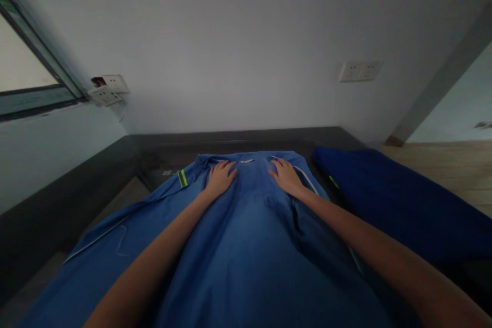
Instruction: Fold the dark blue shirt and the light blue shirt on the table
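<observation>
Resting on the blue garment (246,236), left hand (221,178) and right hand (286,178) show fingers loosely spread, no pinch seen. Garment runs from near the table's (230,137) far edge toward its near side. Judged risk: uneven pressure could bunch loose folds; outward arm drift could drag the dark-blue cloth (395,205) along the right edge.

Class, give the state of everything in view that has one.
Blue garment: spread out, creased
Left hand: open, resting on it
Right hand: open, resting on it
Darker cloth: lying flat
Right wall socket: nothing plugged in
Left wall sockets: one plate tilted, apparently loose
Window: open or shut unclear
</observation>
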`<state>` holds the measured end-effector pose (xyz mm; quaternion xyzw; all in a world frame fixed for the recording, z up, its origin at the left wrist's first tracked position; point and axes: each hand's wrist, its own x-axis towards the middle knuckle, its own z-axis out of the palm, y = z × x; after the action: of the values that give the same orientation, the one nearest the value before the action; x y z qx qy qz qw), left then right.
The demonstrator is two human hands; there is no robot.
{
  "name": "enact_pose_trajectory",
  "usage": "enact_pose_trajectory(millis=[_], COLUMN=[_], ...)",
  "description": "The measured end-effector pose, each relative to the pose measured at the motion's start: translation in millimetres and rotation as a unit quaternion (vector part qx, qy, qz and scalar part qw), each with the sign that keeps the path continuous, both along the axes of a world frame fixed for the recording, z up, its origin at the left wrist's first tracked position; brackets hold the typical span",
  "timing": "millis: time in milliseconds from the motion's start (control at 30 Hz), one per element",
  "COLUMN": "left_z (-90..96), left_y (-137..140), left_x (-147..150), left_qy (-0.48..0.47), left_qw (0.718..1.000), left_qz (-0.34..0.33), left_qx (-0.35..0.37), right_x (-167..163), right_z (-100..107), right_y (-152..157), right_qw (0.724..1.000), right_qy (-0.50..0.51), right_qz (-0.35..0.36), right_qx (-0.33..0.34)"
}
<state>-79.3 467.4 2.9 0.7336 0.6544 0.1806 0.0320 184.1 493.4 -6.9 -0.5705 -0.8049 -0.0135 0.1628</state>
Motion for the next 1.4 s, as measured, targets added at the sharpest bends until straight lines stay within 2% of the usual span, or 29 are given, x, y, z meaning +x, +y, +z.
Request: enact_pose_trajectory(millis=[100,200,533,833,1133,1400], left_z=[-17.3,-26.8,-29.6,-32.6,-33.2,-33.3], left_y=[-15.3,-18.6,10.2,30.9,30.5,28.8], left_x=[-3.3,-8.6,-19.3,-26.7,-27.5,-25.7], left_qy=[0.036,0.054,0.065,0.072,0.049,0.048], left_qw=[0.998,0.997,0.996,0.995,0.997,0.998], left_qz=[0.034,0.04,0.022,0.023,0.027,0.032], left_qx=[-0.032,-0.036,-0.06,-0.061,-0.046,-0.028], right_x=[20.3,35.7,46.7,42.2,42.1,41.8], right_z=[-11.3,-17.1,-16.6,-15.7,-17.3,-15.2], right_y=[-9.9,-8.3,21.7,31.7,35.1,28.8], right_qw=[0.997,0.994,0.992,0.994,0.994,0.997], right_qy=[-0.02,-0.037,-0.062,-0.048,-0.058,-0.044], right_qz=[-0.047,-0.057,-0.004,-0.012,-0.01,0.01], right_qx=[-0.058,-0.088,-0.114,-0.098,-0.093,-0.06])
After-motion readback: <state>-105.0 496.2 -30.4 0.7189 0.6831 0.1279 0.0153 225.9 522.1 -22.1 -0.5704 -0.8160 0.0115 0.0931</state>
